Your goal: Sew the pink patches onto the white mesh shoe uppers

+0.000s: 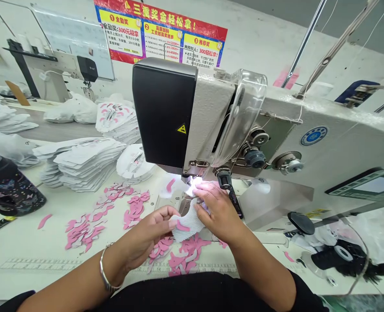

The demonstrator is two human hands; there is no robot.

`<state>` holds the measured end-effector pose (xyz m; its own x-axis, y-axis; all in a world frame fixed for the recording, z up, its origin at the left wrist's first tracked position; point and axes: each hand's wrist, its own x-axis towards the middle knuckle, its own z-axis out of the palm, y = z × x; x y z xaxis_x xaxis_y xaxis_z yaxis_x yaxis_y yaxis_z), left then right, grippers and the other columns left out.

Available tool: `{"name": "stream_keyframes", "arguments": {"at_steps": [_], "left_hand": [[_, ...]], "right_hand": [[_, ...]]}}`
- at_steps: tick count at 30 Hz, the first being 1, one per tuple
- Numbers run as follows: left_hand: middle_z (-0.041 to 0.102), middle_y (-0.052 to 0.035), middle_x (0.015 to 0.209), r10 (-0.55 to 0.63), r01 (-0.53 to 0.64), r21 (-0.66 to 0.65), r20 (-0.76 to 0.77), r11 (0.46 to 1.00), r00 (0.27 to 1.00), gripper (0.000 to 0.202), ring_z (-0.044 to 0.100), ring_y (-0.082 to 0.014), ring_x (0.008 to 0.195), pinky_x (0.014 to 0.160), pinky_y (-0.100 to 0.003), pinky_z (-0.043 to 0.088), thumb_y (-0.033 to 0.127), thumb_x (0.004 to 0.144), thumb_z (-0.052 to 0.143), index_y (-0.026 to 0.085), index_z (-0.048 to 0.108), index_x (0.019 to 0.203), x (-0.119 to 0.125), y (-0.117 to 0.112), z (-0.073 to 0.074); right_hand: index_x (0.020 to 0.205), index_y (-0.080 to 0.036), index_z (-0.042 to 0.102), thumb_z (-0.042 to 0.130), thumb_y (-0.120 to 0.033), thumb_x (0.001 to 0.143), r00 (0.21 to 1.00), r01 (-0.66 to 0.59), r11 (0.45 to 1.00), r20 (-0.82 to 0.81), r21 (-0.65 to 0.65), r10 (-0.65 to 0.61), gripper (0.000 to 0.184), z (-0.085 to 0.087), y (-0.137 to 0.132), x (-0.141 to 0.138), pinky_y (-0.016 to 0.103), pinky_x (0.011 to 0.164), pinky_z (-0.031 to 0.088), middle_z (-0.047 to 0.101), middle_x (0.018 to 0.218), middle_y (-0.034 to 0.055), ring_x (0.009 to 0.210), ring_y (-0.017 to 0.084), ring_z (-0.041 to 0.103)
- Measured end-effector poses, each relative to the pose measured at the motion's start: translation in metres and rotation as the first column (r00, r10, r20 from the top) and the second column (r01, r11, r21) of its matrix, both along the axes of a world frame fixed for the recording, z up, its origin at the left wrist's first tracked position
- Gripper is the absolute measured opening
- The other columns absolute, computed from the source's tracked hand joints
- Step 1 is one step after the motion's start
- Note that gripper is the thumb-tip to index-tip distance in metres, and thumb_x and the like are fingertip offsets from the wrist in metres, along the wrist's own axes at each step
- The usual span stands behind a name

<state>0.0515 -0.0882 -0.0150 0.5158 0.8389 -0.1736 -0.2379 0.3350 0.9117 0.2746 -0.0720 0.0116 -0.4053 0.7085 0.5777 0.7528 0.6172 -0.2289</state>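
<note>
Under the lit needle area of the sewing machine [192, 186] lies a white ribbed fabric piece [192, 223] with pink curved patches on it. My left hand [157, 227] pinches the near left edge of this piece between thumb and fingers. Close to the needle, my right hand [216, 208] grips the piece's right side, its fingertips pressed together under the machine head. The stitching spot itself is partly hidden by my right fingers. Loose pink curved patches [188, 255] lie in heaps just below and left of my hands.
Stacks of white fabric pieces [84, 162] stand on the left, with a dark patterned bottle [11, 186] nearer the edge. A ruler strip [55, 265] runs along the table front. Black thread spools [331, 258] lie at right. Another sewing machine [53, 71] stands behind.
</note>
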Motion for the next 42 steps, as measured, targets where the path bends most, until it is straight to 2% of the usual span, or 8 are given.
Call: {"name": "stream_keyframes", "arguments": {"at_steps": [5, 13, 18, 20, 22, 25, 32, 42], "left_hand": [[0.062, -0.0058, 0.095, 0.276, -0.280, 0.034, 0.076, 0.959, 0.958, 0.025, 0.058, -0.0185, 0.087, 0.082, -0.032, 0.050, 0.041, 0.088, 0.068, 0.018, 0.064, 0.096, -0.005, 0.016, 0.004], [0.063, -0.0047, 0.089, 0.299, -0.300, 0.019, 0.051, 0.954, 0.953, 0.025, 0.058, -0.0174, 0.079, 0.072, -0.029, 0.051, 0.038, 0.081, 0.076, 0.017, 0.065, 0.090, 0.001, 0.022, 0.007], [0.060, -0.0021, 0.074, 0.376, -0.347, 0.224, -0.105, 0.911, 0.921, 0.032, 0.055, -0.0152, 0.069, 0.066, -0.026, 0.047, 0.048, 0.087, 0.063, 0.018, 0.060, 0.076, -0.032, 0.038, 0.004], [0.064, -0.0028, 0.077, 0.525, -0.394, 0.381, -0.356, 0.837, 0.773, 0.029, 0.059, -0.0171, 0.072, 0.067, -0.027, 0.047, 0.048, 0.084, 0.064, 0.019, 0.061, 0.081, -0.060, 0.051, 0.001], [0.067, -0.0025, 0.082, 0.634, -0.317, 0.549, -0.662, 0.773, 0.399, 0.030, 0.060, -0.0181, 0.072, 0.063, -0.027, 0.046, 0.050, 0.085, 0.056, 0.021, 0.065, 0.092, -0.090, 0.064, -0.006], [0.066, -0.0031, 0.073, 0.600, -0.260, 0.552, -0.782, 0.792, 0.168, 0.023, 0.058, -0.0209, 0.065, 0.056, -0.030, 0.039, 0.040, 0.082, 0.057, 0.021, 0.067, 0.088, -0.122, 0.078, -0.021], [0.071, -0.0033, 0.088, 0.545, -0.032, 0.544, -0.838, 0.838, 0.038, 0.015, 0.062, -0.0237, 0.080, 0.062, -0.031, 0.038, 0.028, 0.081, 0.054, 0.023, 0.069, 0.081, -0.121, 0.094, -0.050], [0.069, -0.0115, 0.105, 0.547, 0.009, 0.554, -0.820, 0.833, -0.167, 0.034, 0.062, -0.0302, 0.097, 0.072, -0.037, 0.044, 0.030, 0.090, 0.042, 0.022, 0.072, 0.105, -0.136, 0.106, -0.050]], "right_hand": [[0.108, -0.024, 0.061, 0.056, -0.015, 0.093, 0.996, -0.066, 0.990, -0.057, 0.121, 0.073, 0.018, -0.008, 0.000, 0.001, 0.050, 0.111, 0.037, 0.069, 0.119, 0.0054, 0.111, 0.022, 0.062], [0.112, -0.024, 0.058, 0.055, -0.009, 0.092, 0.993, -0.054, 0.977, -0.093, 0.208, 0.075, 0.025, -0.015, 0.001, 0.000, 0.047, 0.105, 0.042, 0.070, 0.114, 0.0053, 0.114, 0.022, 0.061], [0.119, -0.023, 0.057, 0.056, -0.008, 0.092, 0.991, -0.050, 0.971, -0.109, 0.235, 0.077, 0.031, -0.022, -0.001, -0.001, 0.049, 0.105, 0.042, 0.068, 0.118, 0.0079, 0.115, 0.024, 0.061], [0.120, -0.023, 0.057, 0.057, -0.009, 0.092, 0.991, -0.041, 0.967, -0.116, 0.251, 0.072, 0.031, -0.026, -0.001, -0.001, 0.050, 0.105, 0.041, 0.067, 0.119, 0.0087, 0.116, 0.024, 0.061], [0.120, -0.023, 0.058, 0.057, -0.009, 0.091, 0.990, -0.036, 0.963, -0.121, 0.269, 0.070, 0.032, -0.030, -0.001, -0.001, 0.050, 0.105, 0.041, 0.066, 0.120, 0.0091, 0.116, 0.025, 0.061], [0.119, -0.022, 0.059, 0.058, -0.007, 0.090, 0.989, -0.035, 0.956, -0.128, 0.292, 0.075, 0.032, -0.034, 0.002, -0.001, 0.050, 0.104, 0.043, 0.066, 0.120, 0.0092, 0.116, 0.025, 0.062], [0.117, -0.021, 0.061, 0.062, -0.007, 0.087, 0.982, -0.065, 0.946, -0.149, 0.318, 0.118, 0.033, -0.037, 0.006, 0.000, 0.052, 0.103, 0.044, 0.066, 0.117, 0.0101, 0.118, 0.028, 0.061], [0.115, -0.020, 0.063, 0.064, -0.005, 0.086, 0.981, -0.057, 0.943, -0.159, 0.328, 0.114, 0.033, -0.039, 0.007, -0.001, 0.050, 0.103, 0.045, 0.067, 0.116, 0.0103, 0.117, 0.028, 0.061]]}}
